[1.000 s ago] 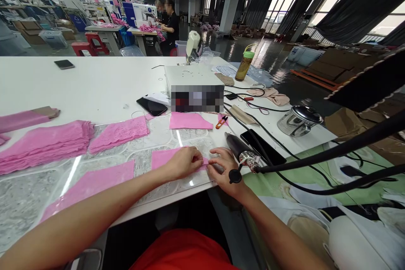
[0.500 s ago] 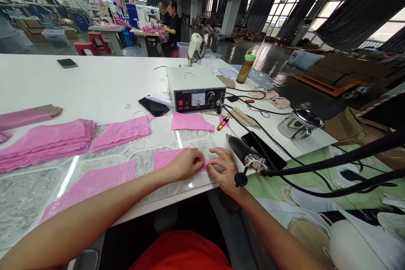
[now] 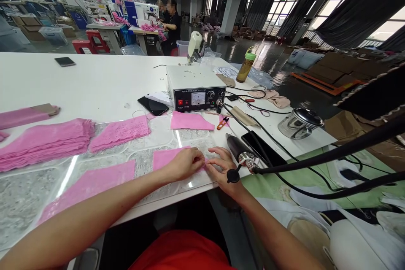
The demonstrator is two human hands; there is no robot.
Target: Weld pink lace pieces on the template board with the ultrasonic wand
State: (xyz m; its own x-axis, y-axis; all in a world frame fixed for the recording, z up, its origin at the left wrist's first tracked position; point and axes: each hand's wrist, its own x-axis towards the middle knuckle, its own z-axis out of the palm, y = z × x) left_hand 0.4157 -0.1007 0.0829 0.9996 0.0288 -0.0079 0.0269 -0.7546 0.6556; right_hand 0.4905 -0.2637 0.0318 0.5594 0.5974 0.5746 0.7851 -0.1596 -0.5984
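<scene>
My left hand [image 3: 185,163] is curled and pinches the right end of a flat pink fabric piece [image 3: 164,157] lying on the marbled mat [image 3: 142,160]. My right hand [image 3: 221,168] meets it from the right, fingers bent and pinching the same edge of the fabric. A black handheld tool with a metal tip [image 3: 238,152] lies just right of my right hand, its cable running to the white control box [image 3: 194,86].
A stack of pink lace pieces [image 3: 44,141], a single lace piece [image 3: 119,132] and more pink fabric [image 3: 190,121] lie on the white table [image 3: 95,80]. Orange snips [image 3: 222,123], phones [image 3: 152,106], a steel pot [image 3: 299,121] and a bottle [image 3: 246,65] stand around. People work at a far table.
Both hands stay pinched at the fabric's right edge; the right hand's fingers have closed in slightly toward the left hand. The view has shifted a little.
</scene>
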